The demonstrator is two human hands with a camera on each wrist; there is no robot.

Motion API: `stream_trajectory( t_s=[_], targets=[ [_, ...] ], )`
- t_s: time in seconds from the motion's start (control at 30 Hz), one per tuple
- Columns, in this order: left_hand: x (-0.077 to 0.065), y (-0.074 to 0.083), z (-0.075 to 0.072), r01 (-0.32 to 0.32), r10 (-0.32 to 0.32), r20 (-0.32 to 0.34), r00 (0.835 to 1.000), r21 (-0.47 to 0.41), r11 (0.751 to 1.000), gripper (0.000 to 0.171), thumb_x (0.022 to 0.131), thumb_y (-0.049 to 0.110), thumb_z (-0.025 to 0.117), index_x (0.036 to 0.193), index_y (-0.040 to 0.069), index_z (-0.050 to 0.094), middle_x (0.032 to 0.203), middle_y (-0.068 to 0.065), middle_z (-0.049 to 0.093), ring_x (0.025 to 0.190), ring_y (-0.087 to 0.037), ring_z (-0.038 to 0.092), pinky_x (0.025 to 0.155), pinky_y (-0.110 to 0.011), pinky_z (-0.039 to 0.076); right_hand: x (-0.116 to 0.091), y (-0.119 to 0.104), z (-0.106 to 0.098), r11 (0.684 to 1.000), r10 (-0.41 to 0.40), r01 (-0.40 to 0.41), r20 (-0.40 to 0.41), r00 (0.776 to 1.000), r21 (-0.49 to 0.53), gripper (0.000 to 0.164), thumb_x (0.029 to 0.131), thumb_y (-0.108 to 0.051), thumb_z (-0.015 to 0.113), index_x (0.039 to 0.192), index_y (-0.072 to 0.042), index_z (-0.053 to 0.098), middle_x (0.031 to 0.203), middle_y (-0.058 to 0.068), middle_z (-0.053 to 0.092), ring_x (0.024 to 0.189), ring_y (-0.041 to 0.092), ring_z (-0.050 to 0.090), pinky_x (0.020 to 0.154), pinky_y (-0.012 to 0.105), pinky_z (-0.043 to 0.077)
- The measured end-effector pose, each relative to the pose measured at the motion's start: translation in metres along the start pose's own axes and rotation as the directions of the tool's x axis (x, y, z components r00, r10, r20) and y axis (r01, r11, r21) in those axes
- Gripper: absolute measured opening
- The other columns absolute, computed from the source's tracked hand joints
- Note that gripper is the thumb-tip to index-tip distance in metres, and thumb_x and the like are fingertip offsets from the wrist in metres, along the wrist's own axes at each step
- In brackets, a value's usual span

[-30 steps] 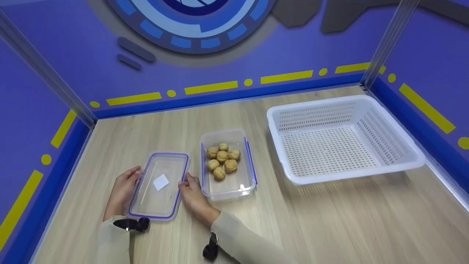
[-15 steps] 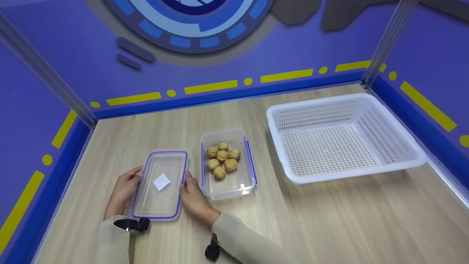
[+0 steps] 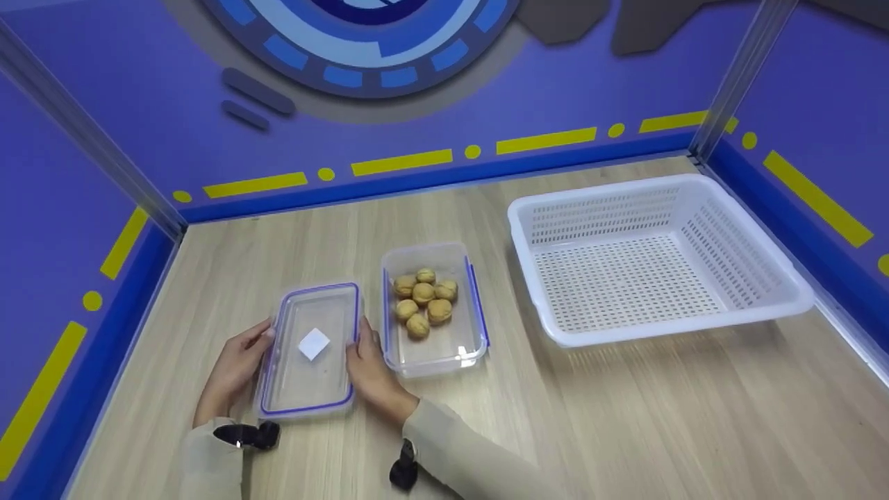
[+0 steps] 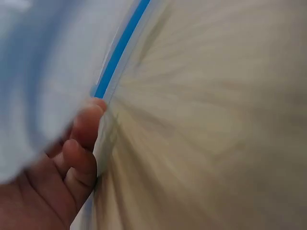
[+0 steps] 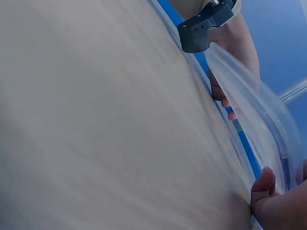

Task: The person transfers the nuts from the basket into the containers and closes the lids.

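Observation:
My left hand (image 3: 235,364) and right hand (image 3: 375,368) hold a clear plastic lid (image 3: 305,385) by its long sides, thumbs at the edges. The lid has a blue sealing ring and a white square label (image 3: 314,344). To its right stands a clear food container (image 3: 444,357) with several walnuts (image 3: 423,294) inside, its top uncovered. In the left wrist view, the left fingers (image 4: 85,125) curl at the lid's edge beside the blue strip (image 4: 123,45). The right wrist view has both hands along the lid's side, the right thumb (image 5: 265,182) at the near corner.
A white perforated basket (image 3: 549,305) with no contents stands at the back right of the wooden table (image 3: 625,423). Blue-purple panels (image 3: 417,132) wall in the back and both sides.
Both hands have shifted the lid slightly to the right, toward the food container, and its tilt has changed a little. The container, walnuts and basket stay in place.

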State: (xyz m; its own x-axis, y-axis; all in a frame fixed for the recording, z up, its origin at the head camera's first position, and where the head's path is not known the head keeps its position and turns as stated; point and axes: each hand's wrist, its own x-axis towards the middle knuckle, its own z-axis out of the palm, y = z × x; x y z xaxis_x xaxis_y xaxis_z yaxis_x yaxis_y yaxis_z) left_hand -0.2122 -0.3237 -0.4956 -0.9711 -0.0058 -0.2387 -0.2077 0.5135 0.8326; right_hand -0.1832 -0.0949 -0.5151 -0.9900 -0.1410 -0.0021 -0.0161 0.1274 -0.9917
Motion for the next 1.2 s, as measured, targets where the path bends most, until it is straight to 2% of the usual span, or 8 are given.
stream_trajectory(
  t_s=[0.17, 0.33, 0.47, 0.6, 0.7, 0.9, 1.0, 1.2],
  targets=[
    [-0.002, 0.001, 0.001, 0.003, -0.004, -0.027, 1.0, -0.025, 1.0, 0.059, 0.103, 0.038, 0.038, 0.151, 0.006, 0.026, 0.157, -0.019, 0.025, 0.145, -0.036, 0.023, 0.119, -0.048, 0.022, -0.001, -0.004, 0.0, 1.0, 0.011, -0.011, -0.009, 1.0, 0.001, 0.054, 0.1, -0.009, 0.034, 0.148, 0.011, 0.019, 0.147, 0.032, 0.031, 0.142, 0.04, 0.026, 0.12, 0.049, 0.018],
    [-0.004, 0.004, 0.001, 0.004, -0.01, -0.093, 0.996, -0.067, 0.998, 0.058, 0.102, 0.038, 0.04, 0.15, 0.006, 0.031, 0.155, -0.017, 0.031, 0.144, -0.034, 0.028, 0.118, -0.047, 0.025, -0.003, -0.011, 0.0, 0.998, 0.055, -0.055, 0.005, 0.998, 0.02, 0.056, 0.101, -0.015, 0.035, 0.15, 0.006, 0.018, 0.146, 0.028, 0.035, 0.137, 0.036, 0.036, 0.119, 0.047, 0.022],
    [-0.006, 0.006, -0.001, -0.002, -0.01, -0.108, 0.994, -0.112, 0.994, 0.054, 0.103, 0.034, 0.04, 0.148, 0.005, 0.034, 0.153, -0.017, 0.034, 0.143, -0.03, 0.031, 0.119, -0.044, 0.026, -0.005, -0.017, 0.0, 0.997, 0.064, -0.064, 0.014, 0.998, 0.033, 0.058, 0.101, -0.018, 0.036, 0.151, 0.004, 0.017, 0.128, 0.02, 0.046, 0.122, 0.029, 0.046, 0.117, 0.046, 0.027],
    [-0.005, 0.01, -0.002, -0.017, -0.001, -0.131, 0.991, -0.137, 0.99, 0.052, 0.103, 0.034, 0.042, 0.146, 0.005, 0.04, 0.147, -0.01, 0.047, 0.126, -0.008, 0.051, 0.107, -0.023, 0.041, -0.007, -0.021, -0.001, 0.996, 0.058, -0.059, 0.023, 0.998, 0.063, 0.059, 0.102, -0.017, 0.038, 0.151, 0.005, 0.015, 0.106, 0.01, 0.047, 0.092, 0.017, 0.053, 0.098, 0.037, 0.044],
    [-0.005, 0.015, -0.001, -0.032, 0.008, -0.16, 0.987, -0.153, 0.988, 0.051, 0.102, 0.034, 0.044, 0.143, 0.004, 0.044, 0.136, 0.0, 0.057, 0.104, 0.01, 0.053, 0.09, -0.009, 0.044, -0.007, -0.022, -0.002, 0.996, 0.05, -0.052, 0.028, 0.998, 0.077, 0.059, 0.102, -0.017, 0.038, 0.15, 0.007, 0.015, 0.1, 0.008, 0.047, 0.077, 0.01, 0.051, 0.082, 0.03, 0.046],
    [-0.006, 0.022, -0.002, -0.059, 0.023, -0.194, 0.981, -0.183, 0.981, 0.049, 0.101, 0.031, 0.046, 0.141, 0.002, 0.046, 0.121, 0.017, 0.062, 0.099, 0.017, 0.05, 0.089, -0.005, 0.041, -0.007, -0.031, -0.009, 0.998, 0.009, -0.011, 0.04, 0.999, 0.055, 0.06, 0.103, -0.019, 0.038, 0.149, 0.011, 0.014, 0.097, 0.008, 0.048, 0.075, 0.008, 0.052, 0.077, 0.026, 0.047],
    [-0.008, 0.025, -0.001, -0.072, 0.024, -0.202, 0.979, -0.233, 0.97, 0.05, 0.101, 0.03, 0.048, 0.141, 0.0, 0.046, 0.103, 0.032, 0.059, 0.099, 0.017, 0.051, 0.088, -0.005, 0.041, -0.008, -0.036, -0.012, 0.999, -0.008, 0.006, 0.048, 0.999, 0.044, 0.061, 0.103, -0.02, 0.038, 0.148, 0.012, 0.013, 0.098, 0.009, 0.049, 0.076, 0.008, 0.053, 0.078, 0.026, 0.049],
    [-0.009, 0.036, 0.004, -0.077, 0.011, -0.207, 0.978, -0.314, 0.946, 0.05, 0.1, 0.029, 0.049, 0.141, 0.0, 0.046, 0.099, 0.033, 0.06, 0.098, 0.015, 0.054, 0.088, -0.006, 0.044, -0.007, -0.044, -0.023, 0.999, -0.023, 0.022, 0.055, 0.998, 0.033, 0.061, 0.104, -0.022, 0.037, 0.15, 0.009, 0.013, 0.102, 0.009, 0.05, 0.077, 0.007, 0.053, 0.079, 0.026, 0.049]
  ],
)
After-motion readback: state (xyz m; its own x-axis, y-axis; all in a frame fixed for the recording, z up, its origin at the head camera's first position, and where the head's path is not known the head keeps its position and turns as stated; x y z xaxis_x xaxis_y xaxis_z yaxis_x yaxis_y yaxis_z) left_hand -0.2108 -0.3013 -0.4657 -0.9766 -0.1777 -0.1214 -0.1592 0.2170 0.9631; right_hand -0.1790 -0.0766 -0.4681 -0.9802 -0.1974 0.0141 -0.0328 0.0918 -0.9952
